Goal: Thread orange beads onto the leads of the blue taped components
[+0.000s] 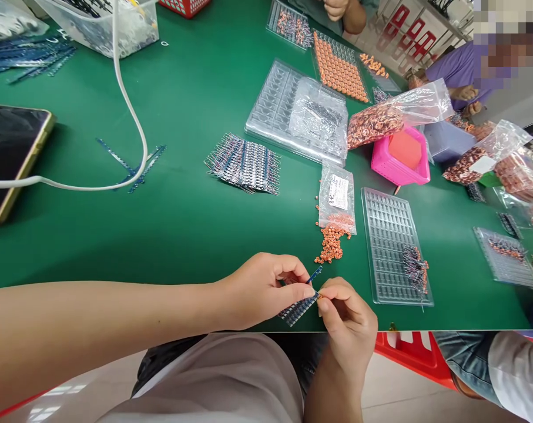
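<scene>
My left hand (266,291) is closed on a dark blue strip of small parts (298,310) near the table's front edge. Close against the strip's right end, my right hand (348,311) pinches a tiny orange piece, mostly covered by the fingertips. Just beyond my hands, small orange pieces (330,244) spill from a clear labelled bag (337,197). A fanned stack of similar strips (246,164) lies farther back. To the right, a clear ridged tray (389,247) carries a cluster of thin wired parts with orange ends (415,267).
A white cable (131,106) crosses the green table (182,76) at left, over loose blue strips (131,170) and beside a phone (14,158). Behind stand a clear tray (275,111), a pink basket (401,170) and bags of copper-coloured parts (376,123). Other people sit around the table.
</scene>
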The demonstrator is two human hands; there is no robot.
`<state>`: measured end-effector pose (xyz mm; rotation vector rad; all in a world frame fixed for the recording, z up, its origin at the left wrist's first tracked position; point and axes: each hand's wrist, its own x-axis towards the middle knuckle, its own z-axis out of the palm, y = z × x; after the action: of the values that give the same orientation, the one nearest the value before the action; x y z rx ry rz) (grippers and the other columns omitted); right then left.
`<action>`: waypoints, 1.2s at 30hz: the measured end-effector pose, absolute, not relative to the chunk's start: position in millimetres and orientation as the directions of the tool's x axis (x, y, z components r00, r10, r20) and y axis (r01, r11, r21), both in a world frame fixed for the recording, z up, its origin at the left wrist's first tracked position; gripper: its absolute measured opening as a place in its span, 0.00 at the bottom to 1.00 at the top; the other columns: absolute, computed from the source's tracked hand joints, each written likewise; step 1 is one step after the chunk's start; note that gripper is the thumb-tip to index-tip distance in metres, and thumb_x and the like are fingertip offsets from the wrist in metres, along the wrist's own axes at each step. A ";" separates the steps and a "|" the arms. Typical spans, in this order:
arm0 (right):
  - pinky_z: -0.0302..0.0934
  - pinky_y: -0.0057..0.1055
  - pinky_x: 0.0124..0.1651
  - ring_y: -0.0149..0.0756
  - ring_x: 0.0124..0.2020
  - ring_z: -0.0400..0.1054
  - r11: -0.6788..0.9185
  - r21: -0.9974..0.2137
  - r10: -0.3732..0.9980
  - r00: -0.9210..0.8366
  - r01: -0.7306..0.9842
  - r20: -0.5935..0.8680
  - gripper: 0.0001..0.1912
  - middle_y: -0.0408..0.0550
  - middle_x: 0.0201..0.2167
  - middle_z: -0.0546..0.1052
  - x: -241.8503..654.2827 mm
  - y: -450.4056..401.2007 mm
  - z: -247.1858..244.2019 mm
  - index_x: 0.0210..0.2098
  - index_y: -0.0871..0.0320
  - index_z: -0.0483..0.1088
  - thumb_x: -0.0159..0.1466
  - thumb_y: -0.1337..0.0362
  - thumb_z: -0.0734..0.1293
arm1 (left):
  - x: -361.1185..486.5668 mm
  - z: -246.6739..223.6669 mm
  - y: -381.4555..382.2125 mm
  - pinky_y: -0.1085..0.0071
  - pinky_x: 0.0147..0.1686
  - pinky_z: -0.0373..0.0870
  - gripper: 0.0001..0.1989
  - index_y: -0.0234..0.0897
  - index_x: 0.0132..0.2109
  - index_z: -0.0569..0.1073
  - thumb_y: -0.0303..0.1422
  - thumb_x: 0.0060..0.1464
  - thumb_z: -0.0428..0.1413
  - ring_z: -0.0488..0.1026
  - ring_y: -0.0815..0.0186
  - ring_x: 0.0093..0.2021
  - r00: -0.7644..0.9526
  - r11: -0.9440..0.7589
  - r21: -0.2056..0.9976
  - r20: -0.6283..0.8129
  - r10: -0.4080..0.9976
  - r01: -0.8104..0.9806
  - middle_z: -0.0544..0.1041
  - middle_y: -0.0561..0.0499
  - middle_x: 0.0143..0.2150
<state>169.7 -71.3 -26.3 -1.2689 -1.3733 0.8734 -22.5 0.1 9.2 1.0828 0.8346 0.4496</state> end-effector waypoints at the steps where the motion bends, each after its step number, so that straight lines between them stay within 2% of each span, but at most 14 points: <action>1: 0.57 0.30 0.30 0.32 0.28 0.64 0.176 -0.960 0.978 0.072 0.218 0.196 0.04 0.42 0.26 0.71 170.6 -71.3 -26.2 0.36 0.54 0.76 0.65 0.70 0.70 | -22.4 9.3 0.4 0.73 0.29 0.61 0.09 0.35 0.34 0.73 0.36 0.55 0.59 0.63 0.70 0.28 0.629 0.422 0.904 -0.368 0.685 0.069 0.70 0.57 0.26; 8: 0.58 0.29 0.30 0.33 0.30 0.66 0.112 -0.989 0.994 -0.019 0.099 0.111 0.04 0.43 0.27 0.73 177.4 -67.9 -23.5 0.38 0.53 0.78 0.64 0.68 0.72 | -23.9 10.8 1.6 0.73 0.28 0.59 0.08 0.35 0.34 0.72 0.37 0.56 0.58 0.61 0.70 0.27 0.660 0.390 0.914 -0.362 0.658 0.111 0.68 0.58 0.26; 13: 0.59 0.29 0.30 0.32 0.29 0.67 0.072 -0.993 0.993 -0.099 0.097 0.063 0.02 0.44 0.27 0.75 180.0 -63.9 -18.1 0.37 0.53 0.80 0.65 0.65 0.73 | -26.7 12.0 1.3 0.74 0.27 0.57 0.10 0.36 0.34 0.71 0.38 0.58 0.56 0.60 0.70 0.26 0.691 0.339 0.924 -0.360 0.627 0.174 0.67 0.58 0.26; 18: 0.61 0.29 0.28 0.33 0.27 0.68 0.041 -0.992 0.989 -0.143 0.121 0.024 0.04 0.45 0.26 0.76 182.1 -61.1 -14.2 0.35 0.55 0.80 0.64 0.61 0.74 | -27.8 15.6 1.5 0.74 0.25 0.56 0.09 0.36 0.33 0.72 0.36 0.58 0.56 0.58 0.71 0.25 0.696 0.279 0.933 -0.357 0.623 0.229 0.66 0.59 0.24; 26: 0.62 0.29 0.27 0.32 0.25 0.68 0.051 -0.993 0.977 -0.211 0.104 0.028 0.03 0.45 0.24 0.77 182.9 -56.7 -9.1 0.34 0.54 0.81 0.63 0.62 0.75 | -27.5 12.0 -1.6 0.75 0.24 0.56 0.09 0.36 0.31 0.72 0.36 0.58 0.55 0.58 0.71 0.24 0.707 0.186 0.953 -0.303 0.639 0.241 0.66 0.58 0.22; 36: 0.64 0.29 0.26 0.32 0.25 0.69 0.059 -0.991 0.983 -0.180 0.121 0.036 0.02 0.44 0.24 0.78 180.1 -56.5 -8.5 0.33 0.53 0.82 0.62 0.62 0.75 | -27.6 10.4 -4.9 0.75 0.23 0.55 0.10 0.36 0.31 0.71 0.35 0.58 0.54 0.58 0.70 0.24 0.706 0.123 0.960 -0.268 0.655 0.250 0.65 0.57 0.22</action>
<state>180.1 -56.5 -8.5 -1.1757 -1.4573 1.2411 -27.6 -4.9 10.4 1.4570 0.7943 0.3460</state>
